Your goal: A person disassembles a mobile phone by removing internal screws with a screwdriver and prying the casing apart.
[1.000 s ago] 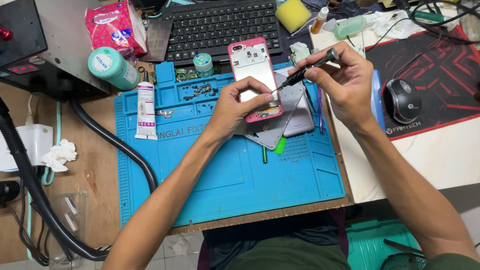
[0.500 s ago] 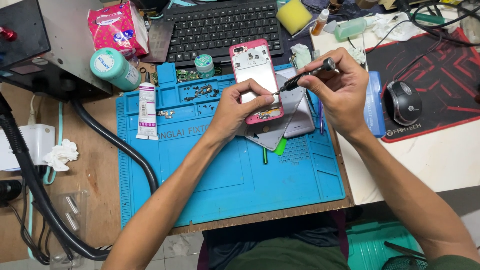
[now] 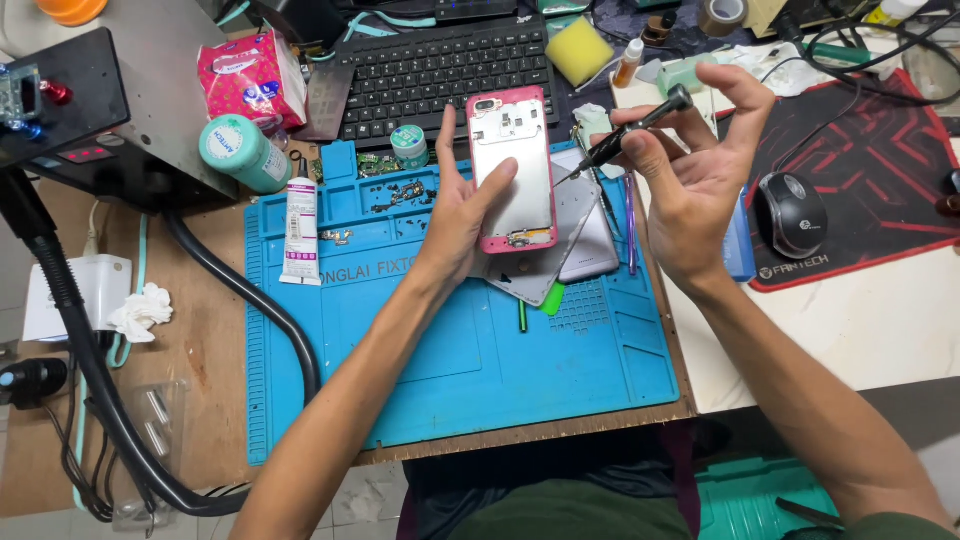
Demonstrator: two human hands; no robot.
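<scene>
Head view: left hand (image 3: 462, 215) grip clasps pink phone frame (image 3: 512, 170); right hand (image 3: 690, 165) pinches screwdriver (image 3: 630, 131).

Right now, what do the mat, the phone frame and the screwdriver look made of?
Mat: likely silicone or rubber, matte blue, with moulded compartments and raised lettering.
Phone frame: pink rim, probably painted metal or plastic; the silvery inner plate looks metallic, dull sheen.
Screwdriver: dark handle, metal or plastic, can't tell; thin shaft looks like steel.
Left hand holds the frame, right hand the screwdriver.

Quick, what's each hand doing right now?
Left hand: closed on the pink phone frame.
Right hand: closed on a black screwdriver.
</scene>
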